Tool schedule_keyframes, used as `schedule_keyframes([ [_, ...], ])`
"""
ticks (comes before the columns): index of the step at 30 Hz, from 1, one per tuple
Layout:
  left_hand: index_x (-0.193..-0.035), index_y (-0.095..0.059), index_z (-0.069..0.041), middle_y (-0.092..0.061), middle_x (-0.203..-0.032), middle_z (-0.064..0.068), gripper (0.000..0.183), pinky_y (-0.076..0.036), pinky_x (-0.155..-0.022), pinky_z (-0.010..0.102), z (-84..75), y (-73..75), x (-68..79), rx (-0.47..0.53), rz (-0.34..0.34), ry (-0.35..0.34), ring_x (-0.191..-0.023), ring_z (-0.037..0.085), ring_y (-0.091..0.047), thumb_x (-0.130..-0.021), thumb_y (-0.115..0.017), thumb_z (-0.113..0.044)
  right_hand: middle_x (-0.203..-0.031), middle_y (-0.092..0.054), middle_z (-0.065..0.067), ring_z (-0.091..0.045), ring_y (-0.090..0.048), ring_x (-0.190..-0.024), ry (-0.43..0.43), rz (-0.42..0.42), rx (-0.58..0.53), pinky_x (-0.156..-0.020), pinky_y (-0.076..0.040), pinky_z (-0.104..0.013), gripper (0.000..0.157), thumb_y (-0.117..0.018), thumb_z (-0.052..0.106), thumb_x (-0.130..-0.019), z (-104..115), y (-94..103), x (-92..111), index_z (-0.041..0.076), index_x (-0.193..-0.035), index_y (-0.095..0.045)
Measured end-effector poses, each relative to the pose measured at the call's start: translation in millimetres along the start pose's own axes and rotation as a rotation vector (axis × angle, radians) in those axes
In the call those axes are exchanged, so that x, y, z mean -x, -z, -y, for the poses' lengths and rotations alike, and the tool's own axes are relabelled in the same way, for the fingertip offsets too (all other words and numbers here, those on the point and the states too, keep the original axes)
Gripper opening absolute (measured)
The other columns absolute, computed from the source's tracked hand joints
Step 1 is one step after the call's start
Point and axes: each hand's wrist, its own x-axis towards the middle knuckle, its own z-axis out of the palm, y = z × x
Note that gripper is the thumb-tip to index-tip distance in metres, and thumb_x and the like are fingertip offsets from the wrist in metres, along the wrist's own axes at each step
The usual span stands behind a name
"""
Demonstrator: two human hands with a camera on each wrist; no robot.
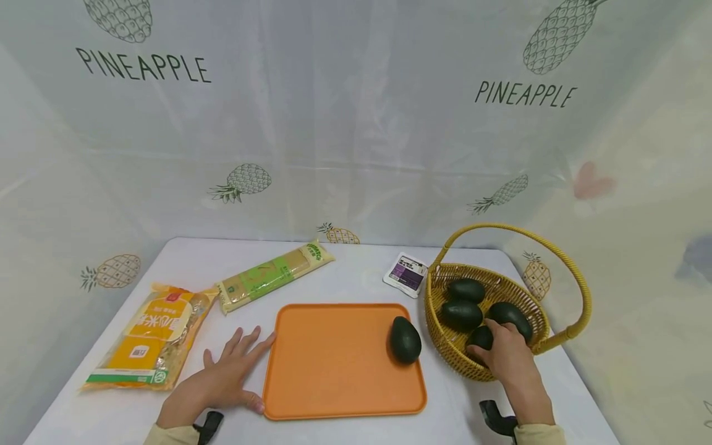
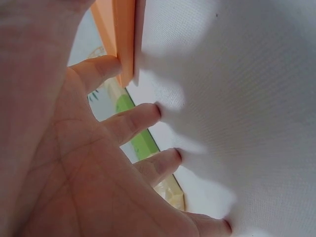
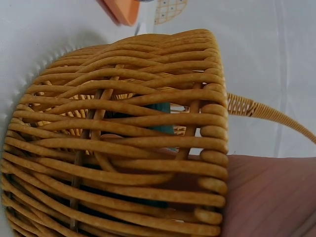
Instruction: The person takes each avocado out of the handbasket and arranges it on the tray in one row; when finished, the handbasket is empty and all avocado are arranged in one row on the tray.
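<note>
As I monitor remotely, my left hand [image 1: 225, 376] is spread wide, grasping nothing, its edge fingers touching the orange tray [image 1: 334, 364] beside it. My right hand [image 1: 508, 351], inside the wicker basket [image 1: 444, 352], grips one avocado [image 1: 479, 337]; three more avocados [image 1: 461, 315] lie beyond it. The tray avocado [image 1: 405, 340] sits to its left.

Four dark-green avocados [image 1: 461, 316] sit in a wicker basket [image 1: 453, 358], another avocado [image 1: 405, 340] on an orange tray [image 1: 336, 361]

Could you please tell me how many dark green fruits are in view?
5: one fruit on the orange tray, four fruits in the basket; the right hand may hide others.
</note>
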Motion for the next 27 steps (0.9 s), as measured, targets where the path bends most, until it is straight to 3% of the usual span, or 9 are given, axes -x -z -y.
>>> schedule_keyframes([
  [12, -0.17, -0.028, -0.021, -0.018, -0.177, 0.027, 0.135, 0.002, -0.099, 0.102, 1.8, -0.1, 0.8, 0.022, -0.011, -0.013, -0.159, 0.065, -0.005, -0.059, -0.095, -0.059, -0.144, -0.051, -0.048, -0.067, -0.052, -0.132, 0.001, 0.042, -0.01, -0.103, -0.052, -0.073, 0.077, -0.092, 0.021, -0.083, -1.4, 1.7, -1.6, -0.018, -0.139, -0.056],
  [27, -0.169, -0.03, -0.02, -0.019, -0.176, 0.028, 0.135, 0.002, -0.099, 0.102, 0.4, 1.2, 1.4, 0.026, -0.012, -0.019, -0.158, 0.066, -0.006, -0.058, -0.095, -0.059, -0.142, -0.056, -0.043, -0.064, -0.056, -0.13, 0.025, 0.009, -0.022, -0.101, -0.054, -0.072, 0.073, -0.091, 0.018, -0.085, 5.2, 5.9, 5.2, -0.016, -0.138, -0.056],
])
